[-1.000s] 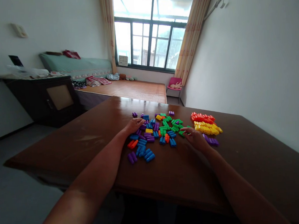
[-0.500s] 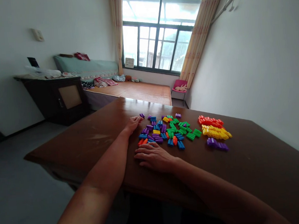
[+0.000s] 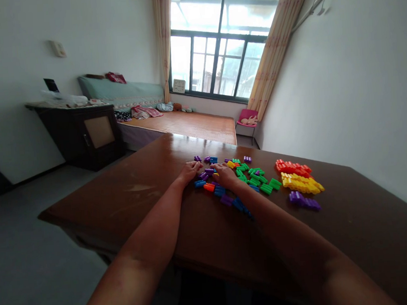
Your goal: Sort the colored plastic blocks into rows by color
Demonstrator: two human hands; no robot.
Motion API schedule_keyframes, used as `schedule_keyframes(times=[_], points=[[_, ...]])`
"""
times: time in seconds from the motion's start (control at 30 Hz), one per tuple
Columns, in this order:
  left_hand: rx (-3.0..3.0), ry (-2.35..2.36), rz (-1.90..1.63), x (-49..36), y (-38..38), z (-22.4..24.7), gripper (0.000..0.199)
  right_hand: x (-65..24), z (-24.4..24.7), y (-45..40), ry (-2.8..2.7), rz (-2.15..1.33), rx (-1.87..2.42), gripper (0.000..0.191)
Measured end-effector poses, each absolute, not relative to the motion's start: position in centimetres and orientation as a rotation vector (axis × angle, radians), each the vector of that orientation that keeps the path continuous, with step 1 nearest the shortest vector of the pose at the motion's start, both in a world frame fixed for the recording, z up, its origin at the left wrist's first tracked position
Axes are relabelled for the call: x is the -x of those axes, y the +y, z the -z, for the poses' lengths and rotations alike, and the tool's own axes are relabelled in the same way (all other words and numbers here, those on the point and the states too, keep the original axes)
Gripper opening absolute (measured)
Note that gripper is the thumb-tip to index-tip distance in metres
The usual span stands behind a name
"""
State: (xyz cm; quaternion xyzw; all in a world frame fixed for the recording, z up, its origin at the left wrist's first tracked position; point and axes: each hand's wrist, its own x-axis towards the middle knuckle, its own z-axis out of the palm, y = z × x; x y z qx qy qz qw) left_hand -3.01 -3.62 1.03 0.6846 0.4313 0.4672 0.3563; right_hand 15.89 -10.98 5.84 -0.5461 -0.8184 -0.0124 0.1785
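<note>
My left hand (image 3: 191,170) rests at the left edge of a scattered pile of coloured plastic toy blocks, its fingers loosely bent beside purple blocks (image 3: 204,176). My right hand (image 3: 226,176) lies over the middle of the pile with its fingers a little apart, hiding the blocks under it. I see nothing plainly held in either hand. Below the hands are an orange block (image 3: 209,187) and blue blocks (image 3: 219,191). Green blocks (image 3: 255,180) lie to the right of my right hand, and a yellow block (image 3: 231,165) is just beyond its fingers.
Farther right on the brown table (image 3: 140,203) lie a red-orange row (image 3: 293,167), a yellow row (image 3: 302,183) and a purple row (image 3: 304,201) of blocks. Behind stand a low bed (image 3: 187,123), a dark cabinet (image 3: 94,137) and a pink chair (image 3: 247,118).
My right hand has moved away from the near edge and up onto the pile. Blue and purple blocks near its wrist have shifted toward me. My left hand stays almost in place.
</note>
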Motion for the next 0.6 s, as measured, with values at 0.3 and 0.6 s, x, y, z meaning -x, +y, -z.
schedule_keyframes(times=[0.3, 0.6], points=[[-1.805, 1.09, -1.166, 3.0, -3.6, -1.4, 0.049, -15.2, -5.6, -8.9, -2.252, 0.066, 1.571, 0.029], [-1.745, 1.1, -1.112, 3.1, -3.5, -1.4, 0.055, -24.1, -7.2, -16.8, -1.993, 0.049, 1.329, 0.012]])
